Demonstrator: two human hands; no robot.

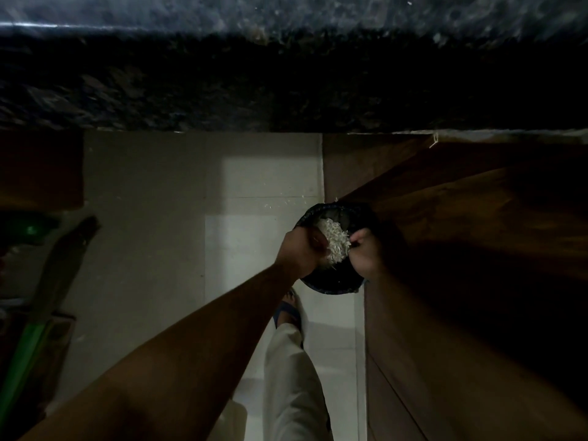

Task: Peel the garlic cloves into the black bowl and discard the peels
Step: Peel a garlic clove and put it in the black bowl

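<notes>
At centre frame our left hand [297, 249] and right hand [366, 254] clutch peels [334, 240] over the bin [331, 286]. Loose flakes could drift onto the floor [261, 192].

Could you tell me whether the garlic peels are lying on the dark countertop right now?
No, the garlic peels sit between both hands over the black bin on the floor.

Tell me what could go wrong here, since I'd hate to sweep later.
Some white flecks already lie on the floor tiles, so more garlic peels could drift past the bin's rim. The left hand and right hand work in dim light, so strays are easy to miss.
</notes>
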